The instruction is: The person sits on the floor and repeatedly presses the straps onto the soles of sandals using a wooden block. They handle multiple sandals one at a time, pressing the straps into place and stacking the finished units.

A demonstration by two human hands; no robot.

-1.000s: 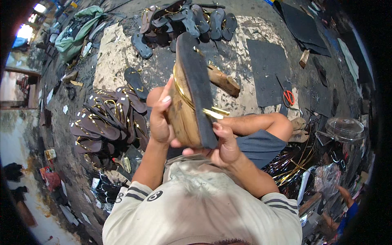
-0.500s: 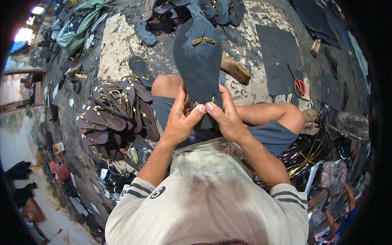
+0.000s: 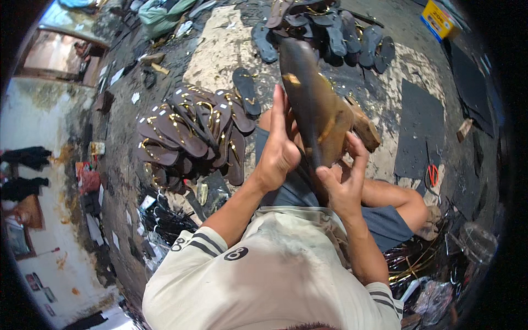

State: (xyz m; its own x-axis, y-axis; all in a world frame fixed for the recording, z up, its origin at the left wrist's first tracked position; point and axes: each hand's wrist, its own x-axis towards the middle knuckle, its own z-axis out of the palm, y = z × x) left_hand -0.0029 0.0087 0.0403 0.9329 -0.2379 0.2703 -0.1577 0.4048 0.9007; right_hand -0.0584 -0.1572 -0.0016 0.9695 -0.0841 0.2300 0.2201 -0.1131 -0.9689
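1. Holds a dark sandal aloft, toward 1 o'clock from the view's middle, tilted and motion-blurred, with its sole turned leftward and a glint of gold near the upper end.
2. Carries a brown wooden last on the sandal's right side, crossed by a blurred golden band.
3. Grips the sandal's lower end with the right hand, with the thumb at the sole's near end and the forefinger bent up beside the last.
4. Poses the left hand upright just beside the sole, with fingers straight and unclenched, partly hidden behind it; cannot tell contact from a narrow gap.
5. Sits with bent legs in grey shorts, the clearer side toward 4 o'clock.
6. Has a heap of brown sandals with gold straps at 10 o'clock, a lone slipper near 12, and more footwear at 1, beyond the held sandal.
7. Has also a wooden block at 2 o'clock, and red-handled scissors at 3.
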